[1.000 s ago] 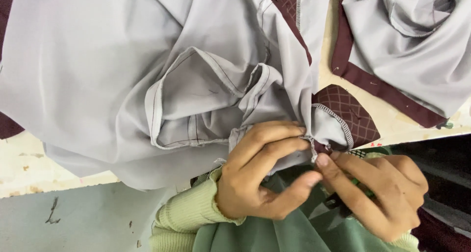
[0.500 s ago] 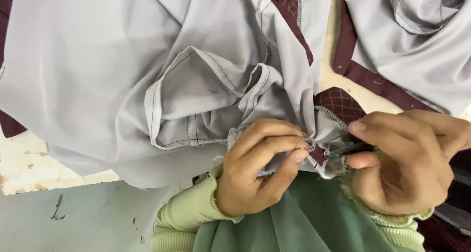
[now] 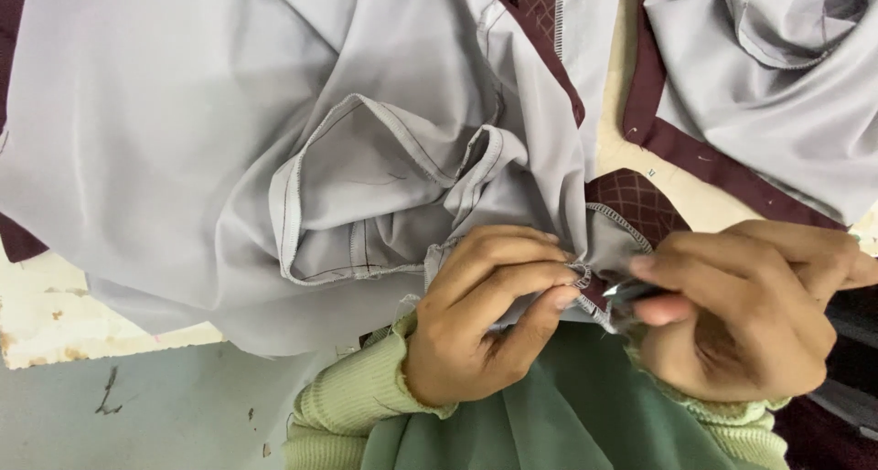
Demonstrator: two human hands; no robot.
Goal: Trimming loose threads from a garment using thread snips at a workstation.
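Observation:
A large grey garment (image 3: 210, 150) with stitched seams lies bunched on the table. Its edge carries a dark maroon quilted patch (image 3: 640, 209). My left hand (image 3: 485, 319) pinches a fold of the grey fabric at a serged seam, fingers closed on the cloth. My right hand (image 3: 745, 315) sits just to the right, fingers curled around a small shiny metal tool (image 3: 629, 293). The tool's tip touches the seam beside my left fingertips. Most of the tool is hidden inside the hand. Both wrists wear light green ribbed cuffs.
Another grey garment with maroon trim (image 3: 777, 95) lies at the upper right. A cream tabletop (image 3: 50, 319) with a chipped edge shows at the left, grey floor (image 3: 155, 415) below it. Green cloth (image 3: 567, 420) covers my lap.
My right hand rose from the lower right to the seam and closed in beside my left fingers, the metal tool now showing at the fabric edge. My left hand kept its pinch.

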